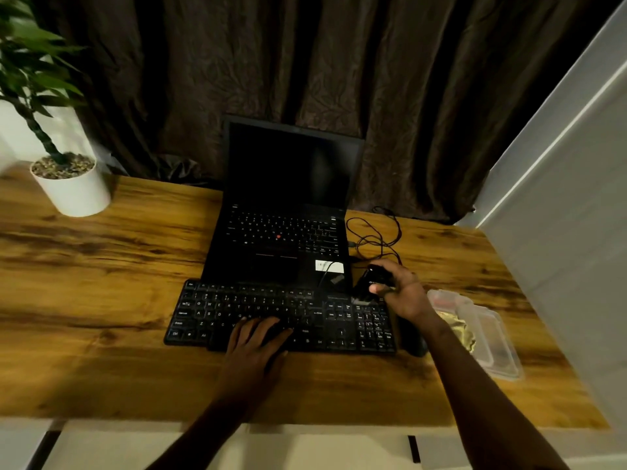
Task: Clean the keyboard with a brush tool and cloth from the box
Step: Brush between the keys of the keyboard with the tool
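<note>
The right hand (403, 293) curls its fingers and thumb around a black brush tool (368, 283), whose lower end meets the far right corner of the black keyboard (237, 307), above the number pad. The left hand (258, 340) lies flat on the keys near the space bar, fingers straight and slightly spread. A dark mouse (412, 340) sits under the right wrist. Just to the right, the clear plastic box (488, 330) holds a yellow cloth (458, 329). An open laptop (281, 239) stands behind the keyboard on the wooden desk (101, 283).
</note>
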A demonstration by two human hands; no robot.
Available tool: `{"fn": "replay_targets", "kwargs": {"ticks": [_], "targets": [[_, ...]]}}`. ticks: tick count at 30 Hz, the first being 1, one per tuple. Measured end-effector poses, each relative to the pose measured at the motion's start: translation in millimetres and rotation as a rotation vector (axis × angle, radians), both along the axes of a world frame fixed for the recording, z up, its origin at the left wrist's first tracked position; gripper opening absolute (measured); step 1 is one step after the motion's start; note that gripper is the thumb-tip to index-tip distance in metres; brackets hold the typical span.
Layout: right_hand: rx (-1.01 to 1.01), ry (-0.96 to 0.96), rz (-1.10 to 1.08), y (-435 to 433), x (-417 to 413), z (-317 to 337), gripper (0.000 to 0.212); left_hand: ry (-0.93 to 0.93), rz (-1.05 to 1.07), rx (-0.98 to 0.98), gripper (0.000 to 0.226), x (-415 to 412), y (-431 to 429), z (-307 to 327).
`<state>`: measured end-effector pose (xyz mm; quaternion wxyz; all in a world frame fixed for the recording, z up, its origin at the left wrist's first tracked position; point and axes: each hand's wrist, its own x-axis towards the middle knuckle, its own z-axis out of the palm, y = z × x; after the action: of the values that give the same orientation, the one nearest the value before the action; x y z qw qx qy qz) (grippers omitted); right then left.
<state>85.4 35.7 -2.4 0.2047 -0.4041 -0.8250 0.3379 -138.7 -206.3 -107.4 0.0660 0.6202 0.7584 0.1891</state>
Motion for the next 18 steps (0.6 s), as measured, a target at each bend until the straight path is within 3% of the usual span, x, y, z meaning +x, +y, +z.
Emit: {"fn": "replay_targets", "kwargs": {"ticks": [8,18], "targets": [[0.015,-0.066,-0.073,7.4,43.2,11.3,0.053,0.008,0.001,0.025,0.048,0.7,-0.8,-4.1],[-0.02,-0.007,0.003,-14.9,12.6,6.6,0.05,0.009,0.005,0.033,0.057,0.8,-1.8,-2.9]]}}
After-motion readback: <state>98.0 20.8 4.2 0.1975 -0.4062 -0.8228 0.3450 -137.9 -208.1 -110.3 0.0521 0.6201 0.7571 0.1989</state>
